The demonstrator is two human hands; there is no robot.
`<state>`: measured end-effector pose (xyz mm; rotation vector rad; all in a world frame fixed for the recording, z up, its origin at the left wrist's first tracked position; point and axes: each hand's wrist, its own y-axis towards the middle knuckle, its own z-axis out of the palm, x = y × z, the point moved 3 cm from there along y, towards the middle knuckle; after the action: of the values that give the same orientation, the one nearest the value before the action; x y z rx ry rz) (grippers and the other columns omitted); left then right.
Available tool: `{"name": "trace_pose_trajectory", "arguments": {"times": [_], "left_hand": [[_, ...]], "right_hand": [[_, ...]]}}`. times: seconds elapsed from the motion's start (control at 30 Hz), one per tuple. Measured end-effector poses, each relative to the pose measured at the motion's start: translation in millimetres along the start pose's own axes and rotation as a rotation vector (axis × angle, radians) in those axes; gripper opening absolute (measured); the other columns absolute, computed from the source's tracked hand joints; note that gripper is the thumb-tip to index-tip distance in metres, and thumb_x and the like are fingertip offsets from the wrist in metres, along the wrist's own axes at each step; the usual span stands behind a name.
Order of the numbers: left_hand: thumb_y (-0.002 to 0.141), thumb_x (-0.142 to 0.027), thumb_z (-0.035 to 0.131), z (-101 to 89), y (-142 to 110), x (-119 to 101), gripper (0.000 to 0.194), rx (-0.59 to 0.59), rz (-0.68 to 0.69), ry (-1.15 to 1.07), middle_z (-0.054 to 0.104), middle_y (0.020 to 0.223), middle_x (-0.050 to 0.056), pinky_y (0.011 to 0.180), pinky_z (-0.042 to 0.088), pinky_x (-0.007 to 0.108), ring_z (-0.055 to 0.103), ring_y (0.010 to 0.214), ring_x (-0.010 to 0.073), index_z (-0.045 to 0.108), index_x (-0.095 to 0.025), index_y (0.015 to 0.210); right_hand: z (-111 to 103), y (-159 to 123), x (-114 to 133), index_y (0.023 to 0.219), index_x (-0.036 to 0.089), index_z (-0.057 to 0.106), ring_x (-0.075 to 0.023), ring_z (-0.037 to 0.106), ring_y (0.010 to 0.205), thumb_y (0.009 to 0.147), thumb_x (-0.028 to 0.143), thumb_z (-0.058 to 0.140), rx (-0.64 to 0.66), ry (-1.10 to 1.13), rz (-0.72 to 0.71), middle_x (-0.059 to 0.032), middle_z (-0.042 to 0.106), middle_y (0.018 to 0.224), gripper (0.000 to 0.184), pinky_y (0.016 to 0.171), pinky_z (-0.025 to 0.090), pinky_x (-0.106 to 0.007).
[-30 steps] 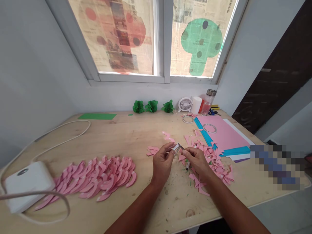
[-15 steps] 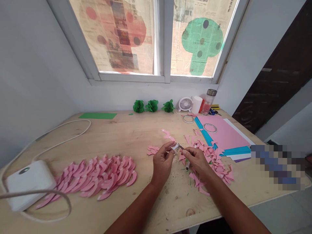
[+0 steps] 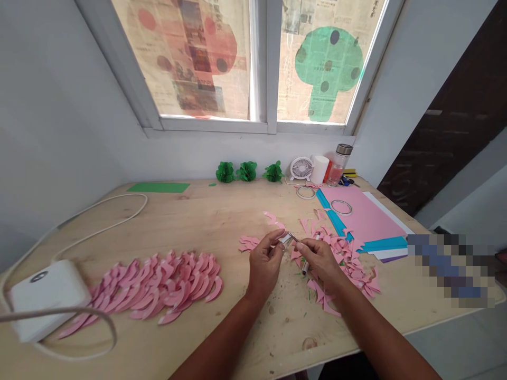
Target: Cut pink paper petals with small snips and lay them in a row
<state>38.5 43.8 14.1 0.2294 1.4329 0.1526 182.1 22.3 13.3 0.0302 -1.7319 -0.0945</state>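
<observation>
My left hand (image 3: 264, 264) pinches a small white piece (image 3: 284, 239) between thumb and fingers, just above the wooden table (image 3: 206, 221). My right hand (image 3: 321, 261) is closed round a thin metal tool (image 3: 304, 268), a craft knife or pen, whose tip meets the white piece. The two hands nearly touch at the table's middle. Loose pink paper scraps (image 3: 348, 258) lie under and to the right of my right hand. A row of curved pink paper petals (image 3: 158, 287) is laid out to the left.
A white device (image 3: 45, 303) with a thick cable sits at the front left. Pink, blue and white sheets (image 3: 362, 219) with tape rings lie at the right. Green paper balls (image 3: 245, 172), a small fan (image 3: 301, 169), a cup and a bottle stand along the back wall. A green sheet (image 3: 158, 188) lies back left.
</observation>
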Motion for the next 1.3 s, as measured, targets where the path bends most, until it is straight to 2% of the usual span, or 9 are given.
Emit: {"name": "trace_pose_trajectory", "arguments": {"times": [0.2, 0.43, 0.6, 0.8, 1.03, 1.3], "left_hand": [[0.075, -0.021, 0.057, 0.0, 0.0, -0.5, 0.027, 0.009, 0.022, 0.024, 0.068, 0.099, 0.007, 0.07, 0.048, 0.024, 0.063, 0.085, 0.0167, 0.065, -0.019, 0.101], [0.075, -0.021, 0.057, -0.5, -0.1, -0.6, 0.027, 0.007, 0.025, 0.046, 0.069, 0.097, 0.007, 0.065, 0.047, 0.022, 0.062, 0.078, 0.0142, 0.064, -0.018, 0.101], [0.075, -0.021, 0.057, -0.4, 0.2, -1.1, 0.027, 0.01, 0.029, 0.037, 0.069, 0.098, 0.007, 0.07, 0.047, 0.024, 0.062, 0.085, 0.0164, 0.065, -0.018, 0.1], [0.075, -0.022, 0.057, -0.8, 0.0, 2.9, 0.028, 0.014, 0.022, 0.038, 0.068, 0.099, 0.007, 0.067, 0.047, 0.023, 0.062, 0.081, 0.0152, 0.064, -0.019, 0.102], [0.075, -0.021, 0.058, 1.1, 1.0, 1.7, 0.027, 0.011, 0.005, -0.003, 0.068, 0.099, 0.007, 0.072, 0.047, 0.024, 0.062, 0.086, 0.0161, 0.064, -0.019, 0.101], [0.073, -0.022, 0.059, 0.8, 1.4, 1.2, 0.029, -0.025, -0.018, -0.065, 0.069, 0.097, 0.008, 0.074, 0.048, 0.026, 0.064, 0.087, 0.0175, 0.064, -0.018, 0.101]], "right_hand": [[-1.5, 0.1, -1.3, 0.072, 0.014, 0.063, -0.0114, 0.041, 0.059, 0.078, 0.048, 0.055, -0.018, -0.009, -0.009, 0.0005, 0.047, 0.061, 0.036, 0.052, 0.031, -0.022], [-2.0, 0.2, -2.5, 0.071, 0.015, 0.063, -0.0112, 0.041, 0.057, 0.077, 0.051, 0.055, -0.029, -0.016, 0.01, 0.0016, 0.046, 0.059, 0.038, 0.05, 0.032, -0.022], [-3.0, 1.0, -4.8, 0.07, 0.015, 0.063, -0.0107, 0.04, 0.056, 0.077, 0.051, 0.054, -0.036, -0.049, 0.009, 0.0019, 0.045, 0.059, 0.038, 0.05, 0.031, -0.022], [-1.7, 0.8, -4.2, 0.072, 0.014, 0.064, -0.0101, 0.038, 0.054, 0.078, 0.051, 0.054, -0.051, -0.056, 0.004, 0.0021, 0.043, 0.058, 0.039, 0.047, 0.029, -0.021], [-2.3, 0.6, -5.5, 0.074, 0.014, 0.065, -0.0101, 0.039, 0.054, 0.078, 0.05, 0.053, -0.074, -0.083, 0.009, 0.0022, 0.045, 0.058, 0.039, 0.048, 0.029, -0.022], [-6.1, 0.6, -1.0, 0.07, 0.014, 0.064, -0.0106, 0.038, 0.056, 0.079, 0.047, 0.052, -0.154, -0.169, -0.03, 0.0018, 0.044, 0.059, 0.037, 0.05, 0.029, -0.022]]}}
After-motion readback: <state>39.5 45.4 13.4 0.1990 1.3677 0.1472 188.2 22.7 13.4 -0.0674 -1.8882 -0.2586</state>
